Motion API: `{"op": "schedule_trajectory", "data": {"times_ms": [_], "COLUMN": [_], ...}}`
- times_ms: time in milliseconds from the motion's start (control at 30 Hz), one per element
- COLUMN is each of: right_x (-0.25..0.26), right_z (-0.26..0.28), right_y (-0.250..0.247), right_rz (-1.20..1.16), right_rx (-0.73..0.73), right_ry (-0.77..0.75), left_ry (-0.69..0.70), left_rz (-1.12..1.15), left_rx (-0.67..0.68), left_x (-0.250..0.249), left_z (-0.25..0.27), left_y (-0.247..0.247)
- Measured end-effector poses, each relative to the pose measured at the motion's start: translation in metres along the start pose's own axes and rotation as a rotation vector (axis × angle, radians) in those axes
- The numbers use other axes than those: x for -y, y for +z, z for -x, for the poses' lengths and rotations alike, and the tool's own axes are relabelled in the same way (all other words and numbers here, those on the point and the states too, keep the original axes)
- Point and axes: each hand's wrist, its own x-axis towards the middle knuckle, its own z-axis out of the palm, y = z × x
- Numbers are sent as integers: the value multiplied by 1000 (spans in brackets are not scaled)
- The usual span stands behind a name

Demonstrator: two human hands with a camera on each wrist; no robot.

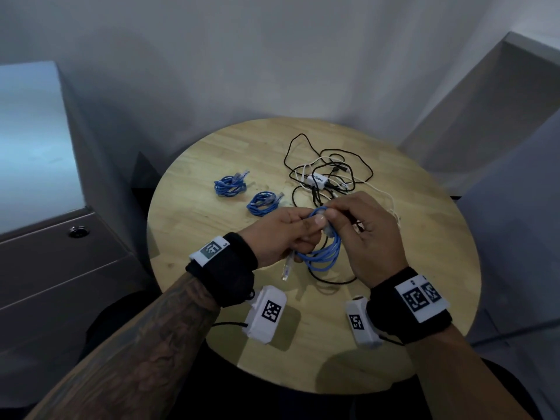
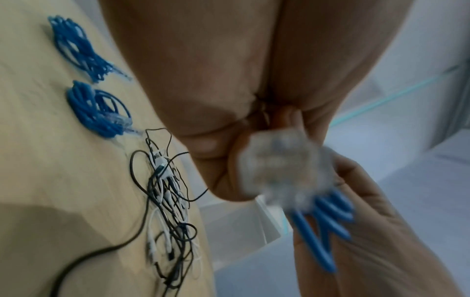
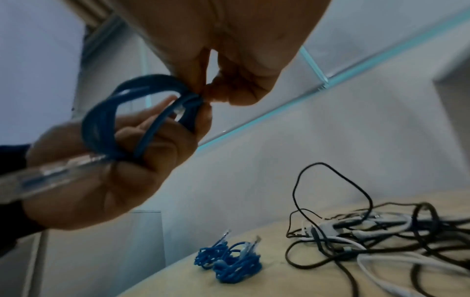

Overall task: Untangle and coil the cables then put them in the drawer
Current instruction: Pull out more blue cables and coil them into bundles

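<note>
Fingers point(image 3: 203, 94) pinch looped blue cable point(image 1: 321, 253), clear plug point(image 1: 286, 269) dangling.

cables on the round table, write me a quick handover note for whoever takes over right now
Left hand: grips a blue cable in loops above the table; one clear plug hangs below the hand.
Right hand: pinches the top of the same loops, apparently finishing the coil.
Done: two blue coils lie side by side on the table, left of the tangle.
Left: finish this coil, then untangle and coil the black and white tangle, which holds a small white box. Put all of it in a drawer of the cabinet on the left; its drawers look closed.
</note>
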Motion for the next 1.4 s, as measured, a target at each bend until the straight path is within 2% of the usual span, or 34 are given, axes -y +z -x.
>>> {"op": "schedule_trajectory", "data": {"times_ms": [100,233,300,433,567,633,700,767,867,1033,1200,1400], "right_x": [3,3,3,7,3,3,2,-1,2,9,8,9], "right_z": [0,0,-2,-6,-5,-6,-8,-10,-8,-10,-12,-17], "right_y": [2,-1,-3,-2,-7,-8,-6,-3,-2,-7,-8,-12], "right_rz": [-7,-82,-179,-422,-333,-384,-478,-534,-565,-508,-445,-401], "right_rx": [-17,81,92,54,200,136,6,-102,-141,-8,-162,-181], "right_ry": [10,7,106,351,305,381,494,557,550,431,384,311], "left_ry": [-18,-9,30,84,80,54,1,-6,93,134,93,162], "left_rz": [84,36,-33,-309,-361,-284,-134,-112,-237,-237,-185,-271], "left_rx": [-21,-91,-146,-200,-231,-206,-202,-228,-253,-352,-249,-205], "left_x": [0,2,2,5,9,10,9,10,15,21,24,25], "left_z": [0,-3,-4,-4,-5,-7,-9,-11,-13,-13,-14,-13], "left_y": [1,0,-3,0,2,5,10,16,19,15,26,27]}}
